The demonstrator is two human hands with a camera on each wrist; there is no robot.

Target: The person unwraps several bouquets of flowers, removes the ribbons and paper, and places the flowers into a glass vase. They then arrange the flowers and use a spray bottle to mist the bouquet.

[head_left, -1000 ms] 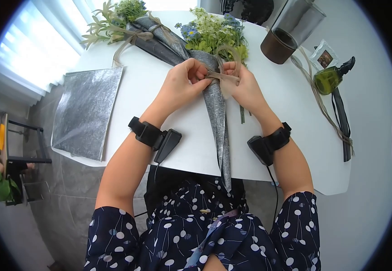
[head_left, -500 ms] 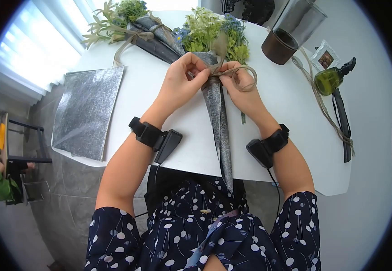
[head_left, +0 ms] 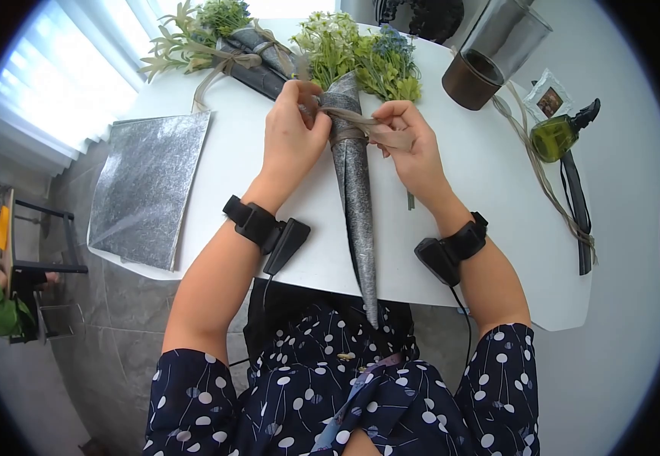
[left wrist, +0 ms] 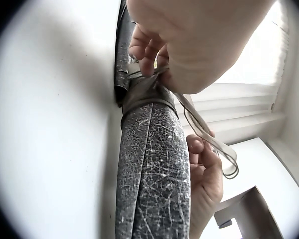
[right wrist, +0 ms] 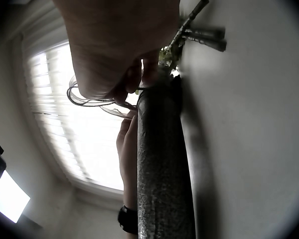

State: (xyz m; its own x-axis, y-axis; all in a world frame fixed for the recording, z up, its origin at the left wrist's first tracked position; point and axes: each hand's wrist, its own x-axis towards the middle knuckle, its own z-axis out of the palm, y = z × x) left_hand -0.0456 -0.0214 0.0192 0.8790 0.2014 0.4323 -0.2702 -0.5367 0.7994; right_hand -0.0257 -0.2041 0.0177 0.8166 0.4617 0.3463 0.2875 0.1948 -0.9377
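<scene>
Head view: left hand point(head_left: 290, 140) and right hand point(head_left: 414, 148) both pinching ribbon point(head_left: 360, 121) round grey-wrapped bouquet point(head_left: 353, 175) on bench point(head_left: 490, 190); likely loosens if tension drops.

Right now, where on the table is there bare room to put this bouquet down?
Bare table shows right of the right hand, before the ribbon, and between the foil sheet and left hand. The far edge is crowded with bouquets and a vase.

Past my fingers, up to their left, I see a second wrapped bunch point(head_left: 227, 45). Well left of them lies a silver sheet point(head_left: 146, 186); off to their right, a dark vase point(head_left: 490, 53) and green bottle point(head_left: 556, 131).
</scene>
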